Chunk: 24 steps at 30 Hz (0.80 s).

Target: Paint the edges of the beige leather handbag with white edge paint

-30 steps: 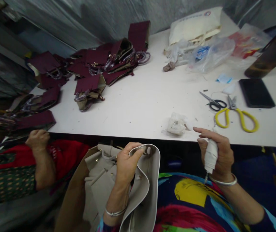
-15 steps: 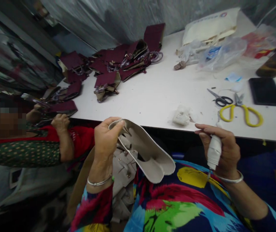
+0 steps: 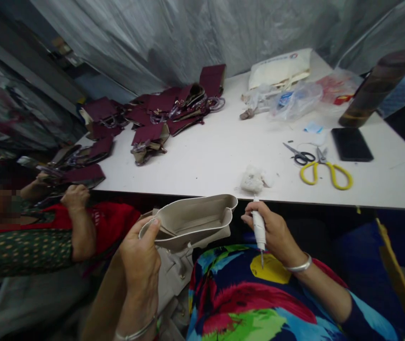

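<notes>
In my left hand (image 3: 139,253) is the rim of a beige handbag (image 3: 198,217), pinched at its left end between thumb and fingers. The bag's open mouth faces up, and its folded lining shows inside. Closed around a tool with a white-wrapped handle (image 3: 259,227) is my right hand (image 3: 273,232); a thin metal shaft points down from it. That hand is just right of the bag, apart from it. Below the held bag lie more beige bag pieces (image 3: 174,279) with small metal fittings.
On the white table (image 3: 181,166) lie maroon handbags (image 3: 167,102), yellow-handled scissors (image 3: 325,173), black scissors (image 3: 302,155), a phone (image 3: 352,144), a whitish lump (image 3: 252,180) and plastic bags (image 3: 296,102). A dark bottle (image 3: 380,87) stands right. At left, a co-worker's hand (image 3: 75,196) touches a maroon bag.
The beige bag has turned from tilted toward me to mouth upward. My right hand with the tool has moved left, closer to the bag. The view has shifted as well.
</notes>
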Each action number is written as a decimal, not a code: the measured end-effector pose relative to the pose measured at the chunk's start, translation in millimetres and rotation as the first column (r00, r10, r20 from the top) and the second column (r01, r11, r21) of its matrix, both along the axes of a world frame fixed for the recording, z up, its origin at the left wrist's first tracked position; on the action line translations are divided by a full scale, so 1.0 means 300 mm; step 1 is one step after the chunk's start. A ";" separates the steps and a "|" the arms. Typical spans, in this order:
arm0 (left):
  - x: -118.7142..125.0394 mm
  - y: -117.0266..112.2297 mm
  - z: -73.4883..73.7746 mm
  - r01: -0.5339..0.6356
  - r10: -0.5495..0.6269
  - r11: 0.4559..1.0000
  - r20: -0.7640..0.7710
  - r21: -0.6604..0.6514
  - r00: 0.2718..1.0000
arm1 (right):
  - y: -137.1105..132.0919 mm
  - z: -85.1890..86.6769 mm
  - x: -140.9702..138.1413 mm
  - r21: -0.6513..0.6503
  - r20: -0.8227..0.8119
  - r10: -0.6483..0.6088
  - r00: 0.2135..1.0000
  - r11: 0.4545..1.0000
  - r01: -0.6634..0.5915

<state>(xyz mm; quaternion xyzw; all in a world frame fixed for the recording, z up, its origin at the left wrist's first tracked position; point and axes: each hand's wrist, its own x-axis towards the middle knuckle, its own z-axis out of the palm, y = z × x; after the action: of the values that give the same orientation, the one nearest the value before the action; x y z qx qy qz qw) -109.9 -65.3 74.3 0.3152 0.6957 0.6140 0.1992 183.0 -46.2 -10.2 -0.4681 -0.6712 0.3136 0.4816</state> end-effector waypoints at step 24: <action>-0.007 -0.104 -0.117 -0.032 0.025 0.996 -0.084 -0.081 0.996 | 0.038 0.011 -0.070 0.077 0.439 0.100 0.893 0.986 -0.149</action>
<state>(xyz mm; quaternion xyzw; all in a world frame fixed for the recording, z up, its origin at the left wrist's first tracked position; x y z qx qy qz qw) -112.1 -96.5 39.3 0.3221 0.7324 0.5740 0.1741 162.0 -35.0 -7.1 -0.4551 -0.8062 0.1949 0.3239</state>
